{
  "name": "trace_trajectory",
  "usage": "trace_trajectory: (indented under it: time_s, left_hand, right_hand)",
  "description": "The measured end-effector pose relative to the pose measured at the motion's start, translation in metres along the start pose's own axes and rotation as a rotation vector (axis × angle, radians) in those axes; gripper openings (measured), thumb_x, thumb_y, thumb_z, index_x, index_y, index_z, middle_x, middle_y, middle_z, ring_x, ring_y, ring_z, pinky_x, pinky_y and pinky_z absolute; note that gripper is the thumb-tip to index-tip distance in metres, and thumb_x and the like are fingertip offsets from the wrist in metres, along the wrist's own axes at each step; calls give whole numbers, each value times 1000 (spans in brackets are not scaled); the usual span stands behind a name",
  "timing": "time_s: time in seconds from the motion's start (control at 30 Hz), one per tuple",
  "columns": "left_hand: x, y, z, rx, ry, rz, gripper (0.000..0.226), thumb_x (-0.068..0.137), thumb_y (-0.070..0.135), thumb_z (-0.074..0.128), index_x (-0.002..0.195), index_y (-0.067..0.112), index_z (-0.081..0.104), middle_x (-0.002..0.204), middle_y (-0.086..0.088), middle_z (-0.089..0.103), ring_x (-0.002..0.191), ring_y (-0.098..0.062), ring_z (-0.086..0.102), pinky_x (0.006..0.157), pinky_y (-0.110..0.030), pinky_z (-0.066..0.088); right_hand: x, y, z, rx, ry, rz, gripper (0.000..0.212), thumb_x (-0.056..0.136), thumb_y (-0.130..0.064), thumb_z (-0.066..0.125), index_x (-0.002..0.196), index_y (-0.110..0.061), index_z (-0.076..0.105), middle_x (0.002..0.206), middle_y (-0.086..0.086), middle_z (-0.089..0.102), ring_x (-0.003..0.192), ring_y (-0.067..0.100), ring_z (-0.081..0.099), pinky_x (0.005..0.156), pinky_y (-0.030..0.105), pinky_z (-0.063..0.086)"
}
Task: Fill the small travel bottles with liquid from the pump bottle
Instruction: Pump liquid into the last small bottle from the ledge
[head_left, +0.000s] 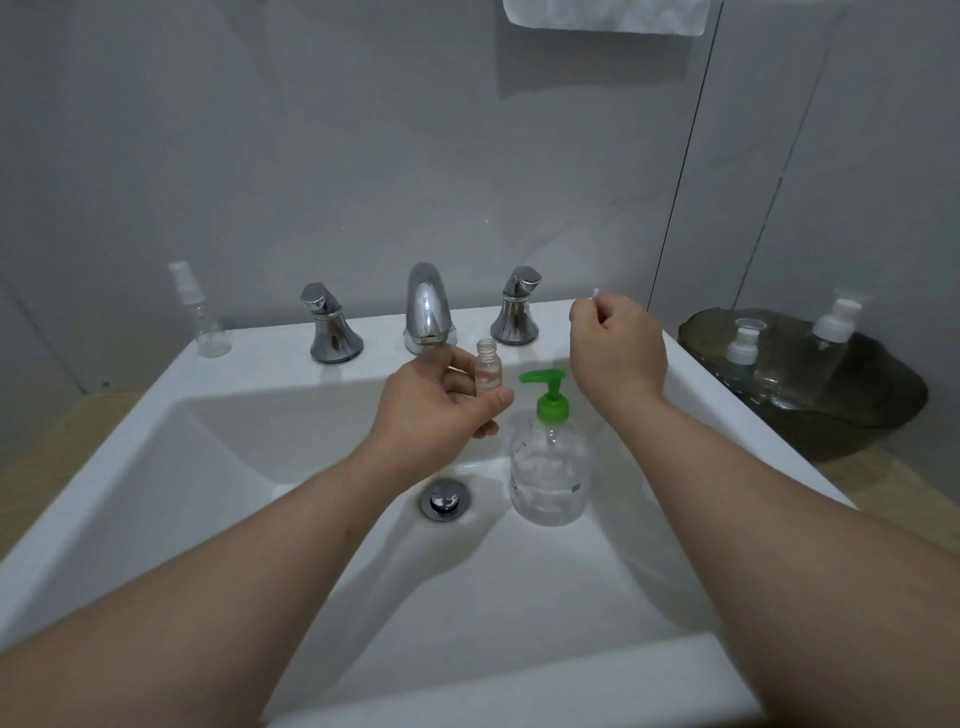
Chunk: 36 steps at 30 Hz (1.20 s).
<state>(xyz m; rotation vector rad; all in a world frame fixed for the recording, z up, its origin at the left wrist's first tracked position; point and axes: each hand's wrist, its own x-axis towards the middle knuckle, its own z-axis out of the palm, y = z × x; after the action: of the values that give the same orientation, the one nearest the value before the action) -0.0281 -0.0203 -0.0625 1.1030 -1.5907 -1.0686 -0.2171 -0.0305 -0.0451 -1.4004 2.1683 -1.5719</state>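
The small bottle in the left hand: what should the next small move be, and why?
Probably move the small bottle under the green pump nozzle: its neck is open, the left hand holds it beside the pump bottle, and the right hand pinches a small white piece.

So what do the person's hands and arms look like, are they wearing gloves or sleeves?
No gloves. The left hand and right hand are bare, with no ring, watch or bracelet that I can see. The left forearm and right forearm are bare too; no sleeve shows anywhere in the picture.
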Motion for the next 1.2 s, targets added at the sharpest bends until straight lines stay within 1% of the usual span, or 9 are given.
trace_trajectory:
  time_s: [0.13, 0.27, 0.4, 0.57, 0.7, 0.8, 0.87, 1.0, 1.2]
  left_hand:
    - [-2, 8, 3, -7, 17, 50, 31, 83, 9, 82, 103, 2, 60, 84, -20, 73, 69, -34, 73, 58, -24, 56]
    - [-3, 9, 3, -4, 10, 68, 33, 83, 9, 83, 105, -1, 60, 80, -14, 74, 65, -27, 73, 58, -25, 57]
    - [-5, 11, 4, -3, 0, 77, 32, 83, 9, 83, 104, -1, 61, 77, -7, 75, 64, -27, 74, 59, -25, 56]
    - [-7, 12, 6, 17, -16, 84, 30, 83, 10, 83, 102, 1, 62, 77, -6, 75, 64, -26, 74, 61, -27, 59]
    - [-6, 11, 5, 18, -14, 85, 30, 83, 10, 83, 102, 1, 62, 76, -5, 75, 63, -25, 74, 61, -27, 58]
    - [-6, 11, 5, 6, -14, 80, 30, 82, 10, 83, 103, 1, 62, 77, -6, 76, 64, -26, 74, 60, -27, 57]
    - [-6, 11, 5, -4, -16, 74, 30, 83, 9, 83, 103, 0, 62, 78, -7, 76, 63, -25, 73, 59, -24, 56]
    - [-5, 10, 6, 1, -17, 69, 29, 82, 10, 83, 101, 2, 62, 80, -9, 76, 65, -28, 74, 59, -26, 56]
    - [-4, 7, 4, -12, -9, 49, 27, 81, 7, 84, 96, 2, 62, 80, -13, 75, 65, -30, 74, 59, -28, 57]
  right_hand:
    - [5, 6, 2, -92, 53, -53, 22, 98, -34, 53, 103, -26, 73, 115, 0, 47, 118, 25, 47, 94, 35, 35]
    - [5, 5, 1, -185, -124, -52, 39, 105, -51, 41, 133, -41, 65, 158, 4, 36, 149, 21, 25, 119, 41, 18]
    - [6, 5, 0, -225, -260, -33, 49, 108, -56, 28, 147, -42, 54, 169, 7, 26, 156, 22, 13, 123, 44, 10]
    - [10, 11, 9, -258, -248, -55, 49, 109, -48, 27, 142, -32, 61, 160, 2, 42, 150, 26, 25, 120, 44, 18]
    - [12, 11, 7, -150, -102, -74, 33, 107, -37, 46, 130, -21, 64, 143, 3, 54, 138, 26, 39, 109, 40, 29]
    - [12, 4, 3, 12, 39, -178, 6, 103, -25, 57, 107, -21, 56, 113, 2, 56, 108, 25, 52, 94, 42, 41]
    - [11, -5, -1, 130, 81, -242, 11, 104, -17, 54, 99, -22, 44, 97, -2, 53, 87, 21, 48, 76, 40, 39]
    - [4, -31, -10, 300, 56, -347, 17, 107, -19, 51, 103, -17, 35, 77, -10, 48, 63, 9, 49, 58, 34, 27]
    - [-5, -54, -16, 532, -160, -257, 16, 95, -23, 72, 106, -21, 60, 77, 3, 66, 61, 15, 62, 55, 31, 54]
